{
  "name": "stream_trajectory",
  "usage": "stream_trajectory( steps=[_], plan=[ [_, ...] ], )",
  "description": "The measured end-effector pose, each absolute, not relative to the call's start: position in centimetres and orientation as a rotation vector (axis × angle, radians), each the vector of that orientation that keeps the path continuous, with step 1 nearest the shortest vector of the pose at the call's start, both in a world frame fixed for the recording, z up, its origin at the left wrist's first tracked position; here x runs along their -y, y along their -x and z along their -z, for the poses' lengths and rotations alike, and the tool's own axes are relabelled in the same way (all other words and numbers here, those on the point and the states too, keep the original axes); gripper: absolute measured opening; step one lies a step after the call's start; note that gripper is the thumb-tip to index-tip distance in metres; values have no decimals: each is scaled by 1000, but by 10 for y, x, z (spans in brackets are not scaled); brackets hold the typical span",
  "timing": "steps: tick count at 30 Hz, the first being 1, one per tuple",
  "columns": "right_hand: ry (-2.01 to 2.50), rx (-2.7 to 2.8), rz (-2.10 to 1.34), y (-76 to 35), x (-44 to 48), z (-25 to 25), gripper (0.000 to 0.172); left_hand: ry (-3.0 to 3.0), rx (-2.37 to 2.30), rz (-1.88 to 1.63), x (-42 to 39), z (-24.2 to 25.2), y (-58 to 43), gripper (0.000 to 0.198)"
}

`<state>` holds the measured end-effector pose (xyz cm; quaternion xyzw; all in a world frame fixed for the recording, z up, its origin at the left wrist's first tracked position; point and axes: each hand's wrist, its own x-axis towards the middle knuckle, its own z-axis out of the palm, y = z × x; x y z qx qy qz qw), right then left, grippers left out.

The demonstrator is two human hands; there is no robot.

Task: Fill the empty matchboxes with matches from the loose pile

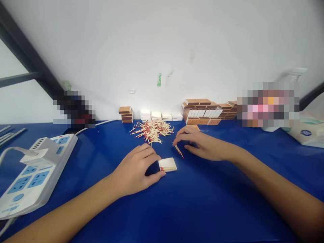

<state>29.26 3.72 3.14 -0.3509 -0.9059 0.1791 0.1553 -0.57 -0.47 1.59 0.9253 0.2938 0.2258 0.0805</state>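
Observation:
My left hand (140, 168) grips a small white matchbox tray (167, 163) at its left end, thumb on the near side and fingers on the far side. Several matches (169, 169) with red heads lie along the tray's near wall. To the right, my right hand (197, 143) is over the table, thumb and index finger apart. A few loose matches (179, 151) slant just under its index fingertip, which touches or nearly touches them. Behind both hands spreads a heap of red-tipped matches (153, 130). An orange-brown matchbox sleeve (195, 128) is partly hidden behind my right hand.
Along the wall stand a stack of brown matchboxes (126, 114), white trays (166, 116) and a larger stack of matchboxes (202, 113). A white power strip (45, 175) with a plugged-in adapter lies left on the blue table (162, 212). A tissue pack (307, 130) sits at right.

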Motion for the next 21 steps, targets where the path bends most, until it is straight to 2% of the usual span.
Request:
stream_trajectory(
  steps=[5,21],
  plan=[
    [1045,2569,-478,-288,-34,-31,14,-2783,-878,-665,5,-16,6,24],
    [1175,2499,-553,-273,-20,-26,25,-2783,-909,-691,3,-15,7,25]
  ],
)
